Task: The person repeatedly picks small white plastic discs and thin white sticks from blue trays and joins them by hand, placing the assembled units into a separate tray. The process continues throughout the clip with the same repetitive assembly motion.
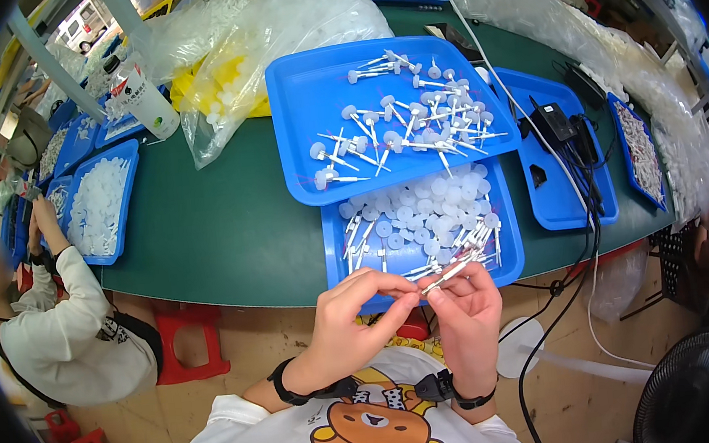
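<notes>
White plastic: pretty much everything here is little white caps and stems, piled in blue trays on a dark green counter [229, 232].
Left hand [354, 314]: lower middle of the frame, fingers curled in, thumb and forefinger pinched on the near end of a thin white stem [446, 275].
Right hand [464, 313]: right next to it, fingertips touching the left ones, also pinching that same stem, which pokes up and to the right out of the fingers.
Stem location: held off the counter, just in front of the near tray [336, 248], over its front edge.
Near tray: centre of the frame, full of loose round white discs with a few stems mixed in along the front.
Far tray [302, 99]: bigger one just behind it, overlapping its back edge, holds a scatter of stems with caps on, mostly on its right half.
Right tray [564, 203]: mid right, with a black power adapter [552, 120] and cables running off the counter edge.
Bags [287, 25]: clear plastic ones stuffed with white parts, upper centre.
Bottle [141, 92]: upper left, tilted, white label.
Other person [68, 322]: left edge, white sleeve, hands up by another tray of white parts [100, 210].
Fan [682, 395]: bottom right corner, black.
</notes>
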